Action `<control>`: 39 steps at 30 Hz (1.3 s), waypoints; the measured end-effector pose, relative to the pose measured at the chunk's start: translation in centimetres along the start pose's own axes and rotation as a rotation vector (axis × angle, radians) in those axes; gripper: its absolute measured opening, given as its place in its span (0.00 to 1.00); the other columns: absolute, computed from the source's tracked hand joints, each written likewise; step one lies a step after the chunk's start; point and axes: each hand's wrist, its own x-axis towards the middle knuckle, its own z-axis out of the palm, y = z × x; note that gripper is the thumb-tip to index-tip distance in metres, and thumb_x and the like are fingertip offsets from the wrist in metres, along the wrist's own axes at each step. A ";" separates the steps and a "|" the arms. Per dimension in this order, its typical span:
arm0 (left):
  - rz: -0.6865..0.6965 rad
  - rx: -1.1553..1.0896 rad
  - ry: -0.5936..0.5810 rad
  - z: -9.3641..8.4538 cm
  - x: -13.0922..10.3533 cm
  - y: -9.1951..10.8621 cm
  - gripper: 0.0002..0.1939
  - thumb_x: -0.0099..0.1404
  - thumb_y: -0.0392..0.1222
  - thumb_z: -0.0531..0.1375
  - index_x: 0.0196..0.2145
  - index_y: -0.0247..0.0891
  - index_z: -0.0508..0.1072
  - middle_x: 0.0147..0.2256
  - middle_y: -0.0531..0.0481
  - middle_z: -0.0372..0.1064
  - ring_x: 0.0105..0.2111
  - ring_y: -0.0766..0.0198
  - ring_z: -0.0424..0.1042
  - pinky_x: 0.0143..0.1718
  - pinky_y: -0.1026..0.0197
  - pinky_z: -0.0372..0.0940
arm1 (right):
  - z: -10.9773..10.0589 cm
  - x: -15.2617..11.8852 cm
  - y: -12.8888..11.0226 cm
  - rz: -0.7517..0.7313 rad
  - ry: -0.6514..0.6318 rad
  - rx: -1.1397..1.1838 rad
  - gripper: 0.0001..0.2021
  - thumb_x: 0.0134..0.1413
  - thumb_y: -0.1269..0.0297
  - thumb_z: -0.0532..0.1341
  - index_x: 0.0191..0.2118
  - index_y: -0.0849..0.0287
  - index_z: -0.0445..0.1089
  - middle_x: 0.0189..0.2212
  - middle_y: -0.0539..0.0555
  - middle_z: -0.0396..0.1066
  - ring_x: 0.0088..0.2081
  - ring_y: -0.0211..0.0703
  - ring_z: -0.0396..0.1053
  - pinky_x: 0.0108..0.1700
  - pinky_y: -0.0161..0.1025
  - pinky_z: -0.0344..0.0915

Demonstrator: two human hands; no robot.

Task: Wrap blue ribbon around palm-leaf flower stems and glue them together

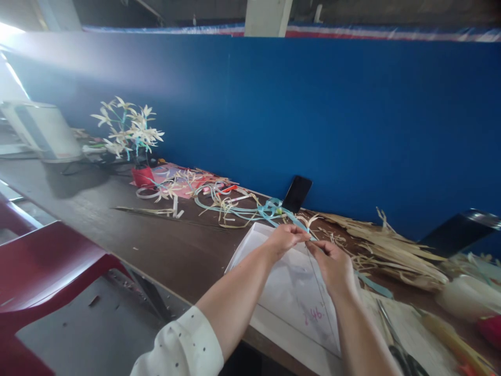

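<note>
At the middle of the work, a pale flower (308, 221) is being pinched just under its petals, both grips being clamped: the fingertips of the left hand (287, 239) and right hand (332, 263) are being kept close together on its base and, apparently, its thin stem (315, 272), though exactly which finger is bearing where cannot be told. The flower is being held over the far end of a white box (274, 297). The petals already seem to be gathered into a bloom, while the base is presumably being worked on and is seemingly not yet finished. Farther out, light-blue strips (270, 209) and dried husks (376, 245) are being left loose on the worktop (199, 245), apparently unused material. Beyond these, a fuller stage is being shown by white blooms (135, 125), which are being supported upright in a red pot (143, 177).
</note>
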 end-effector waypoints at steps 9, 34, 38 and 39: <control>0.016 0.154 0.091 -0.3 0.0 -0.1 0.17 0.43 0.49 0.67 0.27 0.34 0.72 0.23 0.53 0.65 0.26 0.69 0.61 0.33 0.63 0.56 | 0.3 -0.2 -0.7 -0.030 0.027 -0.128 0.15 0.43 0.51 0.62 0.27 0.58 0.75 0.22 0.51 0.72 0.27 0.44 0.66 0.30 0.36 0.57; -0.186 -0.183 -0.266 -0.1 -0.8 0.3 0.25 0.46 0.57 0.65 0.34 0.34 0.70 0.34 0.47 0.70 0.29 0.71 0.66 0.32 0.65 0.59 | 0.9 2.3 -0.3 0.160 0.105 0.375 0.14 0.35 0.58 0.67 0.30 0.62 0.75 0.22 0.52 0.71 0.20 0.36 0.62 0.18 0.32 0.52; -0.151 -0.116 -0.233 -0.1 -0.6 -0.1 0.23 0.43 0.50 0.68 0.34 0.34 0.70 0.32 0.49 0.70 0.27 0.74 0.63 0.31 0.67 0.57 | 1.1 2.5 0.2 0.150 0.148 0.340 0.15 0.35 0.56 0.67 0.30 0.61 0.75 0.20 0.51 0.70 0.19 0.37 0.62 0.18 0.33 0.53; -0.136 -0.100 -0.212 0.0 -0.5 -0.1 0.22 0.43 0.50 0.68 0.33 0.34 0.70 0.32 0.48 0.70 0.26 0.74 0.62 0.30 0.67 0.57 | 1.1 2.6 0.3 0.150 0.148 0.343 0.16 0.35 0.56 0.67 0.31 0.61 0.75 0.19 0.50 0.69 0.19 0.37 0.61 0.18 0.33 0.52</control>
